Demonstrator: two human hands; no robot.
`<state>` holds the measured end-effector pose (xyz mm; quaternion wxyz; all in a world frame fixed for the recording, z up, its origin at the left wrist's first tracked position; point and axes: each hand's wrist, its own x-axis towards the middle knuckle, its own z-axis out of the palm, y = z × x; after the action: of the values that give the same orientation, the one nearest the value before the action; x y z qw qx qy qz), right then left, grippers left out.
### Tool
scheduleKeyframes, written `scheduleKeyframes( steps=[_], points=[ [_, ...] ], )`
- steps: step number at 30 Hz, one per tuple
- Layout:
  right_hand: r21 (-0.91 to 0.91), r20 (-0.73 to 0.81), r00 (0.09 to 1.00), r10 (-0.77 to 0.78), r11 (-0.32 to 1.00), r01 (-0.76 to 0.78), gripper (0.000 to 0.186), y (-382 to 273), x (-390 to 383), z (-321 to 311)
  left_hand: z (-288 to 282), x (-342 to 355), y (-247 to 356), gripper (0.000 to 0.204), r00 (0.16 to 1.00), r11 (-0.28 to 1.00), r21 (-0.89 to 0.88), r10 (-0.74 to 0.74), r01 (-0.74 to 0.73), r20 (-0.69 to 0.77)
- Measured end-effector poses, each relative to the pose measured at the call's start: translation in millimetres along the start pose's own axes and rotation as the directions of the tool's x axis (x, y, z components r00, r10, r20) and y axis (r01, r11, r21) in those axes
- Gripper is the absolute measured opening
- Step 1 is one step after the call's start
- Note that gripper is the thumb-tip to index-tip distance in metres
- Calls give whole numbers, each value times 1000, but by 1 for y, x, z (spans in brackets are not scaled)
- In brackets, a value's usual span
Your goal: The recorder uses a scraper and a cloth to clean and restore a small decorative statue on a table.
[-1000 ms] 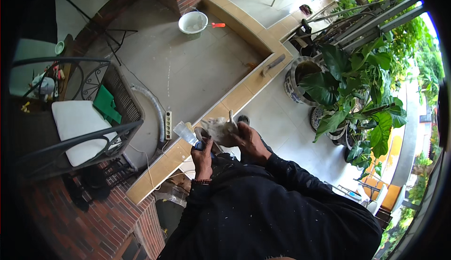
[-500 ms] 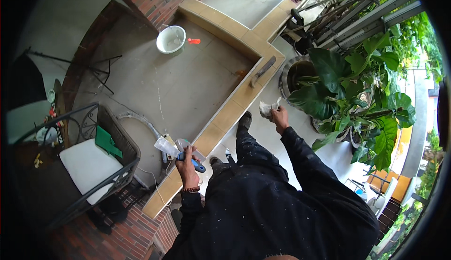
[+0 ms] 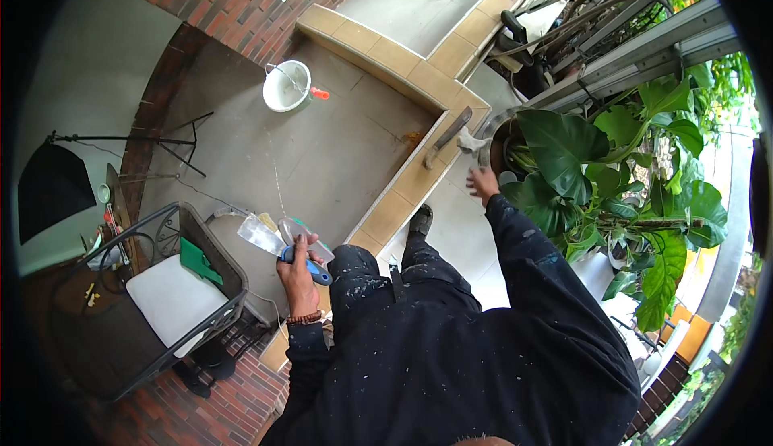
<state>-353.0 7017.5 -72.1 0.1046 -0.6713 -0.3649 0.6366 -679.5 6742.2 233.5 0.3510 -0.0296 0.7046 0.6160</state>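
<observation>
My left hand point(image 3: 299, 279) is closed around the blue and black handle of a putty knife point(image 3: 262, 235), its broad blade pointing up and left. A second flat, pale, see-through piece point(image 3: 312, 241) shows beside the blade at the same hand; its kind is unclear. My right hand point(image 3: 482, 183) is slightly blurred, fingers apart, with nothing in it. Just beyond its fingertips is a crumpled white cloth point(image 3: 472, 142), apart from the hand, between the tiled ledge and a plant pot point(image 3: 493, 136); whether it rests on anything I cannot tell.
A machete-like blade point(image 3: 448, 139) lies on the tiled ledge point(image 3: 386, 222). Beyond stands a white bucket point(image 3: 283, 92) with an orange-handled tool. A metal chair point(image 3: 173, 301) is at the left, a black tripod point(image 3: 181, 142) behind it. Large-leaved plants point(image 3: 564, 144) and a ladder point(image 3: 636, 59) line the right.
My right hand has let go of the white cloth, which has moved away toward the pot. My left hand, still holding the putty knife, has shifted left and up; one leg now is over the ledge.
</observation>
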Motion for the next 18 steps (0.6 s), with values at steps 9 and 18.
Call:
scheduleKeyframes(
  steps=[9,18],
  points=[
    [-784,345,938,-33,540,308,54,186,-84,-6,24,48,34,25,996,998,2,67,-67,-53],
    [-798,227,963,142,595,100,48,126,-91,-36,77,161,48,21,996,991,107,84,-84,5]
  ],
)
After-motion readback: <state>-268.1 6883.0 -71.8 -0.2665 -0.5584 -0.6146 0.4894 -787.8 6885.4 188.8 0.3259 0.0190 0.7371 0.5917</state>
